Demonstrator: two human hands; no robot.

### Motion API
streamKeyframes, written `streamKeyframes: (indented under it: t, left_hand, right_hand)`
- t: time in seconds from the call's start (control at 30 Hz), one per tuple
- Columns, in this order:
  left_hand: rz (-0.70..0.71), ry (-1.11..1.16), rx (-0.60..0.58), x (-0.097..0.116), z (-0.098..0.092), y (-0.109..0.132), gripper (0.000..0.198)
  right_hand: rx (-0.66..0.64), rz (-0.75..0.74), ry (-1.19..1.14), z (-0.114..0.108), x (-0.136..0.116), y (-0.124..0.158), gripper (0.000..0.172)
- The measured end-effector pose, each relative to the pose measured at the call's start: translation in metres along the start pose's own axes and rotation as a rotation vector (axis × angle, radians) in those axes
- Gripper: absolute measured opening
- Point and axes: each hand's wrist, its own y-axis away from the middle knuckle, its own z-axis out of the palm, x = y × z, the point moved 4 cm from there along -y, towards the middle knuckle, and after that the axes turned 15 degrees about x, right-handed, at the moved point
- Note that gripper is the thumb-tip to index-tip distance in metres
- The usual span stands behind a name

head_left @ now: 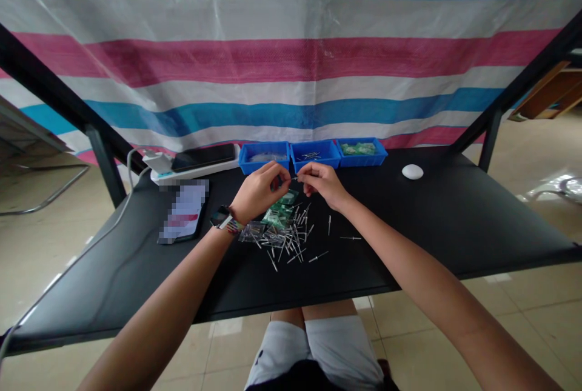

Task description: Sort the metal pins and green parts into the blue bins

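My left hand (266, 188) and my right hand (322, 185) meet fingertip to fingertip just in front of the blue bins. Both are closed in a pinch on a small silver pop rivet (294, 179), mostly covered by the fingers. Below them lies a loose pile of pop rivets (291, 236), with a few strays to its right. Green-printed plastic packets (278, 215) lie at the pile's back edge, and a clear packet (251, 232) is at its left, partly under rivets.
Along the back stand a left blue bin (264, 168) with clear packets, a middle bin (318, 163) with rivets and a right bin (364, 160) with green packets. Left are a phone (185, 212), a power strip (200, 171) and a dark phone (204, 157); right, a white mouse (412, 171).
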Motion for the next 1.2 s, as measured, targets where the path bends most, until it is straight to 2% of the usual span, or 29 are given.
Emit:
streamKeyframes:
  t: [0.1,0.2,0.37,0.47,0.63,0.83,1.0,1.2]
  left_hand:
    - [-0.051,0.062,0.053,-0.003,0.0,-0.001,0.007]
    - [-0.165,0.121,0.083,-0.01,0.002,-0.001,0.013]
    - [-0.316,0.21,0.046,-0.023,0.006,0.003,0.029]
    - [-0.358,0.282,0.028,-0.026,0.008,0.004,0.03]
    - [-0.376,0.386,0.089,-0.023,0.007,0.002,0.021]
    - [-0.359,0.385,0.146,-0.022,0.005,0.0,0.02]
    - [-0.345,0.375,0.148,-0.021,0.004,0.001,0.018]
    - [-0.367,0.369,0.122,-0.018,0.005,0.0,0.017]
  right_hand:
    - [0.042,-0.02,-0.006,-0.002,-0.002,0.0,0.023]
    - [0.07,-0.051,0.013,-0.003,-0.007,0.0,0.022]
    - [0.089,-0.075,0.024,-0.004,-0.012,0.001,0.021]
    - [0.089,-0.068,0.034,-0.005,-0.011,0.001,0.02]
    - [0.092,-0.019,-0.011,-0.005,-0.008,0.0,0.025]
    - [0.052,0.107,-0.082,-0.003,-0.003,0.0,0.026]
    - [0.042,0.077,-0.08,-0.003,-0.004,0.001,0.026]
    - [0.094,0.015,-0.044,-0.004,-0.006,0.0,0.026]
